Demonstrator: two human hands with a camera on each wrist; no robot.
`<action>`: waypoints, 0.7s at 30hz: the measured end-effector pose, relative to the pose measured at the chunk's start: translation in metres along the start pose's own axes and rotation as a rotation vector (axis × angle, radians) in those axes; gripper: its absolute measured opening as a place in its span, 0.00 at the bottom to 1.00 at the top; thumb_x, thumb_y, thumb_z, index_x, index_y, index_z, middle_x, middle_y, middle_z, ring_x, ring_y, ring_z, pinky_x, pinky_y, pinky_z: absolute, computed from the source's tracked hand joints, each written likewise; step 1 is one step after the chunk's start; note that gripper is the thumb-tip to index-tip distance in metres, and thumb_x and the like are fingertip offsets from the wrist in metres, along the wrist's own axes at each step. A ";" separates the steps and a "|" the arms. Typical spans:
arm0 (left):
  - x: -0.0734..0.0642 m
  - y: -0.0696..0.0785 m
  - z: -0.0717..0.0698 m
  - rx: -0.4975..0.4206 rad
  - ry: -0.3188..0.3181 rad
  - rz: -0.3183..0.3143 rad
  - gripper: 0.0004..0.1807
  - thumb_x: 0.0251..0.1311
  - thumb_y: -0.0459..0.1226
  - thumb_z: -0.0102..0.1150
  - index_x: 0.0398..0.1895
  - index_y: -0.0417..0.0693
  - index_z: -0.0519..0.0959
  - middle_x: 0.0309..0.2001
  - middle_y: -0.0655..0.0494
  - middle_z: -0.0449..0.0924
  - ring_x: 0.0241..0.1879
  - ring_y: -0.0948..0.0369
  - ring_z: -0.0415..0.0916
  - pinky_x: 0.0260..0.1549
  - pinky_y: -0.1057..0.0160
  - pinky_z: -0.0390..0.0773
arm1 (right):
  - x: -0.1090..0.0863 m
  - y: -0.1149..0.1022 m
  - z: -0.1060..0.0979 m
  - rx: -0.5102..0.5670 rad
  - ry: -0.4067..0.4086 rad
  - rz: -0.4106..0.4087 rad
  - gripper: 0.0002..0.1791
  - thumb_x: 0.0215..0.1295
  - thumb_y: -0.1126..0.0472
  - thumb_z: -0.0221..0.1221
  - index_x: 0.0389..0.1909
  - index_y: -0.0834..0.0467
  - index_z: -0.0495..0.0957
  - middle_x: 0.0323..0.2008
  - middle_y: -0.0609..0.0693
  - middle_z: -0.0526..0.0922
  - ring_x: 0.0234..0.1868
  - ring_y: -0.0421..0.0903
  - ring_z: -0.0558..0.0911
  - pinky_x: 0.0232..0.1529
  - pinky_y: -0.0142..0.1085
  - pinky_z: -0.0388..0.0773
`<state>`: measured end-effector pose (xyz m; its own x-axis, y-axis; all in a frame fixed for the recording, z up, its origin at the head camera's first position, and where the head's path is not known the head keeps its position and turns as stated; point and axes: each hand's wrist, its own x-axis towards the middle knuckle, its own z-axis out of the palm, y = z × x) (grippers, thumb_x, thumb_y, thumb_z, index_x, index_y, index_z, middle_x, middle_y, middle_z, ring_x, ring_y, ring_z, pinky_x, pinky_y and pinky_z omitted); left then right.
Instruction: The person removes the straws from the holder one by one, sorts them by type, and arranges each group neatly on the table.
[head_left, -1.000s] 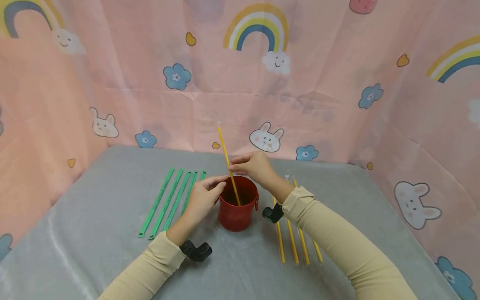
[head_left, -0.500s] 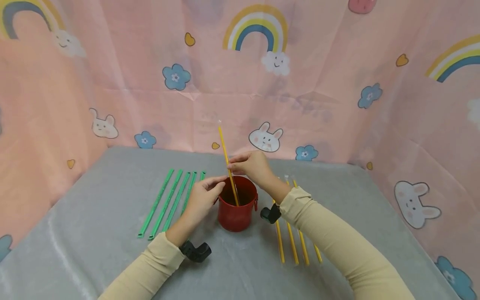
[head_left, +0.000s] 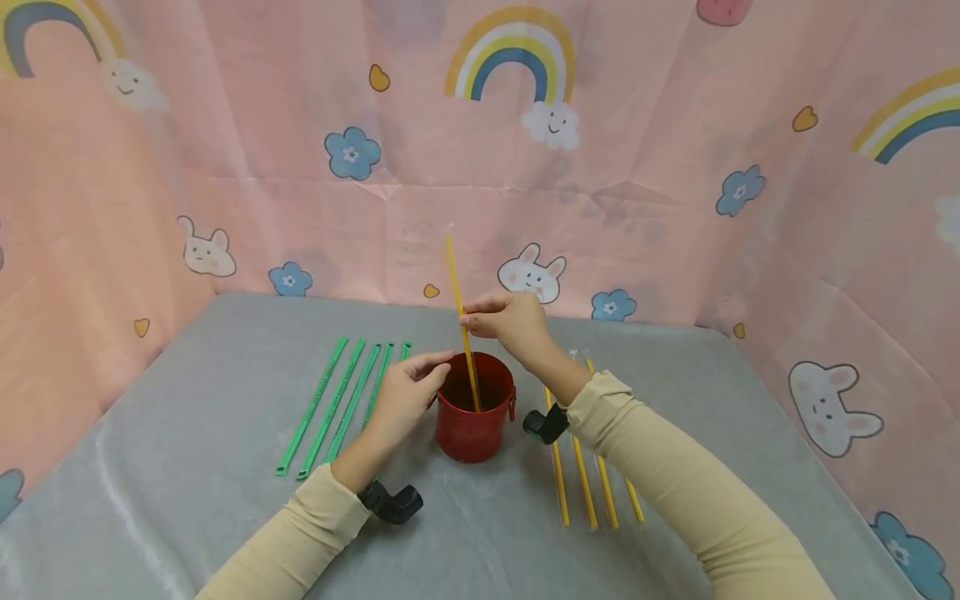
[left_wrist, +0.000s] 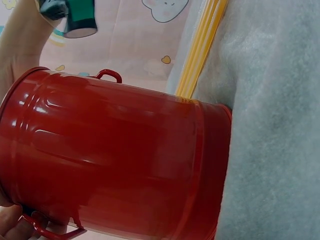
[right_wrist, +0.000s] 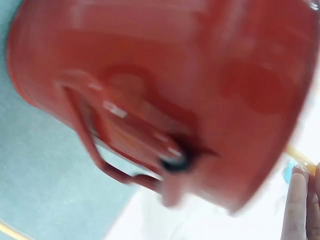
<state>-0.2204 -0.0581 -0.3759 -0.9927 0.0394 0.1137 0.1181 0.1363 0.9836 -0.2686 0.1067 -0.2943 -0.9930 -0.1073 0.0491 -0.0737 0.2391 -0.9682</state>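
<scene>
A small red bucket (head_left: pixel 469 435) with side handles stands upright on the grey cloth. My left hand (head_left: pixel 401 398) holds it by the left side of its rim, and in the left wrist view the fingers (left_wrist: pixel 20 229) show close to one handle. Above the opening, my right hand (head_left: pixel 516 329) pinches a yellow drinking straw (head_left: pixel 455 275) in a clear wrapper. The straw leans slightly left, its lower end inside the bucket. The right wrist view is filled by the bucket (right_wrist: pixel 150 55), with the pinching fingertips (right_wrist: pixel 296 205) at its lower right corner.
Several green wrapped straws (head_left: pixel 322 408) lie side by side left of the bucket, partly covered by the left hand. Several yellow straws (head_left: pixel 581 477) lie to the right, partly beneath the right forearm. A pink patterned curtain (head_left: pixel 420 208) encloses the back and sides.
My right hand has risen a little with the yellow straw, whose top has moved up and slightly right. The left hand and the bucket have stayed in place.
</scene>
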 end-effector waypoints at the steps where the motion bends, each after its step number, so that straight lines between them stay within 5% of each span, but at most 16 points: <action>1: 0.000 0.000 0.000 0.003 0.001 -0.001 0.14 0.67 0.36 0.59 0.54 0.45 0.85 0.21 0.57 0.76 0.16 0.65 0.59 0.16 0.70 0.60 | 0.000 -0.002 -0.002 0.001 0.006 -0.004 0.13 0.59 0.66 0.69 0.44 0.66 0.86 0.43 0.63 0.88 0.34 0.40 0.89 0.48 0.42 0.86; 7: -0.003 -0.003 0.003 0.026 0.001 -0.005 0.14 0.67 0.36 0.60 0.54 0.46 0.85 0.48 0.47 0.87 0.32 0.63 0.73 0.23 0.72 0.68 | -0.004 -0.010 -0.014 -0.011 0.018 -0.025 0.15 0.61 0.63 0.69 0.46 0.65 0.86 0.45 0.61 0.88 0.38 0.42 0.90 0.48 0.39 0.86; 11: -0.003 -0.004 0.004 0.021 0.004 -0.011 0.14 0.68 0.37 0.60 0.54 0.47 0.85 0.50 0.47 0.86 0.39 0.62 0.76 0.28 0.73 0.73 | -0.007 -0.016 -0.024 -0.011 0.038 -0.051 0.15 0.62 0.60 0.69 0.47 0.63 0.86 0.44 0.58 0.89 0.39 0.42 0.90 0.50 0.37 0.85; 21: -0.001 -0.001 0.001 0.009 -0.001 -0.005 0.14 0.68 0.36 0.59 0.55 0.46 0.84 0.51 0.46 0.86 0.34 0.64 0.73 0.23 0.72 0.68 | -0.017 -0.040 -0.051 0.078 0.125 -0.173 0.18 0.59 0.62 0.70 0.48 0.69 0.84 0.29 0.39 0.88 0.33 0.36 0.89 0.46 0.35 0.86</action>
<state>-0.2194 -0.0571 -0.3771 -0.9933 0.0398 0.1087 0.1134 0.1456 0.9828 -0.2540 0.1485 -0.2436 -0.9703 -0.0190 0.2412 -0.2413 0.1514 -0.9586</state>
